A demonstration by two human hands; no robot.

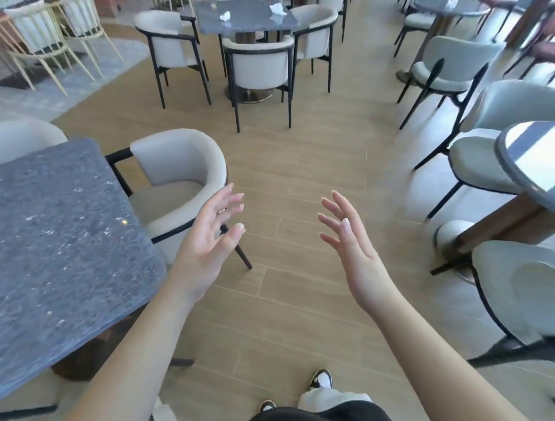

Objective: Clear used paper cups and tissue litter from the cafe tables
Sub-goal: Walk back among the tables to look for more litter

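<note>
My left hand (210,237) and my right hand (348,240) are raised in front of me over the wooden floor, fingers spread and relaxed, holding nothing. Far ahead stands a dark stone table (240,21) with crumpled white tissues on it: one tissue (225,15) near its left side, another tissue (277,8) near its right. A further table at the top right (435,6) carries a white tissue (450,3). No paper cup shows in this view.
A dark speckled table (60,240) is close on my left with a beige tub chair (180,186) beside it. A round table (528,162) and grey chairs (510,288) stand on my right. Three chairs ring the far table. An open aisle of wooden floor runs between them.
</note>
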